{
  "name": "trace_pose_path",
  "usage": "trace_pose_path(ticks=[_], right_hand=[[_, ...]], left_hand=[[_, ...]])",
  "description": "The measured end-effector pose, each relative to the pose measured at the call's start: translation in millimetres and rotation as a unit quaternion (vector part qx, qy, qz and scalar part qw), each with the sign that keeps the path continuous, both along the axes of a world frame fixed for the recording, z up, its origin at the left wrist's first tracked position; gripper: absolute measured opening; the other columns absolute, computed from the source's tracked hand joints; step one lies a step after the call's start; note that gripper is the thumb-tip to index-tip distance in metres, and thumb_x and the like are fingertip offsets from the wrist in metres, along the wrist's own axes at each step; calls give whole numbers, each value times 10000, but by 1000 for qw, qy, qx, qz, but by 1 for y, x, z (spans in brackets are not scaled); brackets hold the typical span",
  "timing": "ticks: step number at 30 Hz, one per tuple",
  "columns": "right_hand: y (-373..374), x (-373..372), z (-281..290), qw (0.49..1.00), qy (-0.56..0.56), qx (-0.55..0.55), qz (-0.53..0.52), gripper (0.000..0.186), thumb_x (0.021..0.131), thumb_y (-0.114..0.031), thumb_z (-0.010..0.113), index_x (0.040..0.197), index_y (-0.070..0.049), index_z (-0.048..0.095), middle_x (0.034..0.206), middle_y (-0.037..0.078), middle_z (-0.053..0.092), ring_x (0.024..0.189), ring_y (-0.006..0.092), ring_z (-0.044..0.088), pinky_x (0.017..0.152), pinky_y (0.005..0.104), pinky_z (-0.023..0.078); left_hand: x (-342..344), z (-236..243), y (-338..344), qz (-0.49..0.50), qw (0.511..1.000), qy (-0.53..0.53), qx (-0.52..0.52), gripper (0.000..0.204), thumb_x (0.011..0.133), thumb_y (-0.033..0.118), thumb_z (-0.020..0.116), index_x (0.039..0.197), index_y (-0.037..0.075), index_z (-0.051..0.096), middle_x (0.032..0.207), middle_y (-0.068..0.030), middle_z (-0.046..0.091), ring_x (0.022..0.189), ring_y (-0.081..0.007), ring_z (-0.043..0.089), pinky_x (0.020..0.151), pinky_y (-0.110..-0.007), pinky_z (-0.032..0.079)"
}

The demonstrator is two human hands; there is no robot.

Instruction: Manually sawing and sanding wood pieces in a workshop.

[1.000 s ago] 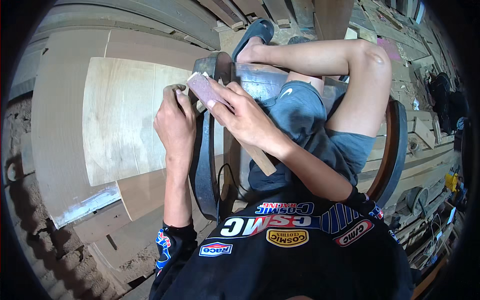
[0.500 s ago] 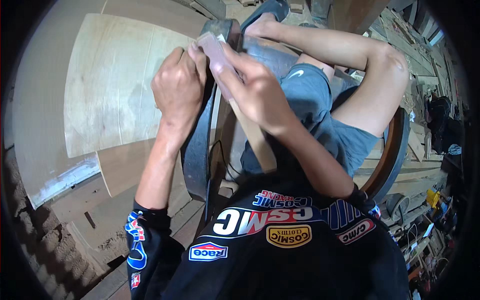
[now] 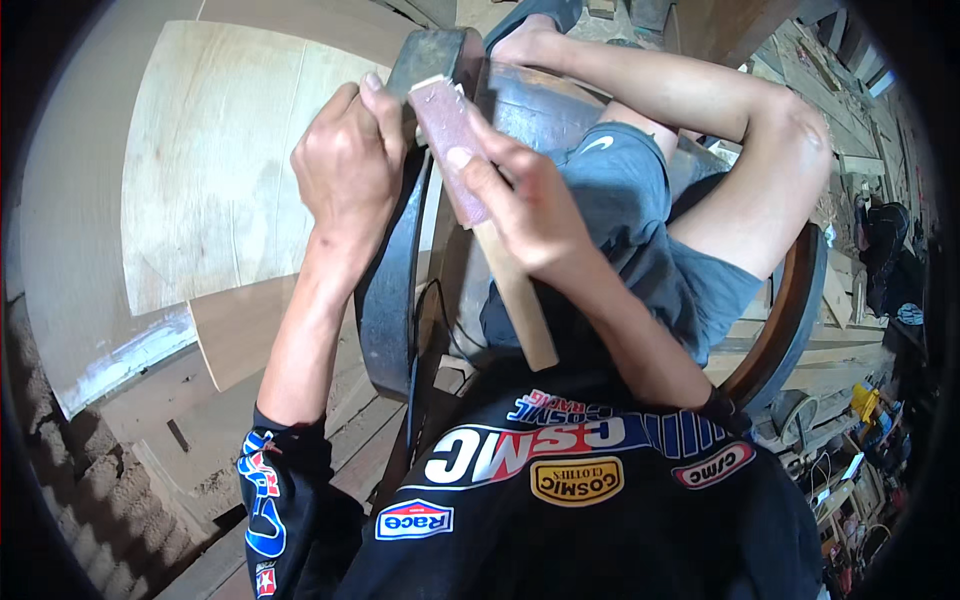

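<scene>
My right hand is closed round a sanding stick, a flat wooden strip with pinkish sandpaper wrapped over its far half. The stick's far end lies over the top of a dark curved wooden piece, and its bare end points back toward my chest. My left hand is curled round the left side of that curved piece, thumb raised near the stick's tip. Its fingertips are hidden, and whether sandpaper touches wood is hard to tell.
Pale plywood sheets lie on the left. My bent bare leg stretches across the far right, beside a second dark curved piece. Wood scraps and tools clutter the right edge. A thin black cable hangs beside the near curved piece.
My right hand has drawn the sanding stick a little toward me and to the right. My left thumb now stands apart from the stick's tip.
</scene>
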State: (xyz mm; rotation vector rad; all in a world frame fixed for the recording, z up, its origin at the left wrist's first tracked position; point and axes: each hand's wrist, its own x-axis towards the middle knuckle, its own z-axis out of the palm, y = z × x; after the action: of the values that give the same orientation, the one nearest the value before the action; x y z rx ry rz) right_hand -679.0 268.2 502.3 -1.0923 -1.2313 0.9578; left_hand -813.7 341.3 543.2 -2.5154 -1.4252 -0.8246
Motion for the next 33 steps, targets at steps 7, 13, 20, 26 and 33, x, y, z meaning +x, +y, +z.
trace_pose_path(ticks=[7, 13, 20, 26, 33], right_hand=[[15, 2, -8, 1000, 2, 9, 19, 477, 917, -237, 536, 1324, 2, 467, 1064, 252, 622, 960, 345, 631, 874, 356, 466], [38, 5, 9, 992, -3, -96, 82, 456, 888, -264, 584, 1273, -27, 526, 1019, 221, 625, 889, 330, 628, 820, 351, 477], [60, 8, 7, 999, -32, -20, 36, 362, 877, -234, 578, 1142, 13, 565, 916, 254, 602, 823, 406, 602, 759, 424, 462], [31, 1, -12, 999, 2, 28, -19, 341, 882, -320, 560, 1024, -14, 611, 925, 210, 621, 780, 329, 629, 719, 386, 478], [0, -3, -4, 999, -10, 27, -15, 511, 895, -280, 558, 1321, -9, 477, 950, 247, 627, 938, 346, 635, 831, 384, 469]], left_hand=[[-3, 2, 6, -18, 1000, -12, 11, 414, 960, 175, 429, 596, 16, 543, 583, -110, 517, 466, -312, 518, 445, -413, 416], [-4, 3, 1, -26, 1000, -16, -5, 383, 949, 171, 442, 611, 22, 541, 591, -115, 518, 476, -328, 523, 450, -421, 419], [1, 6, 8, -30, 999, -1, 20, 397, 955, 184, 445, 608, 33, 569, 597, -111, 544, 468, -311, 532, 444, -402, 423], [1, 1, 12, -20, 999, -7, 46, 414, 961, 184, 432, 595, 32, 549, 588, -114, 547, 463, -315, 527, 447, -396, 428], [-2, -1, -1, 14, 1000, -11, 4, 429, 962, 206, 422, 594, 26, 550, 556, -119, 546, 462, -313, 528, 444, -399, 416]])
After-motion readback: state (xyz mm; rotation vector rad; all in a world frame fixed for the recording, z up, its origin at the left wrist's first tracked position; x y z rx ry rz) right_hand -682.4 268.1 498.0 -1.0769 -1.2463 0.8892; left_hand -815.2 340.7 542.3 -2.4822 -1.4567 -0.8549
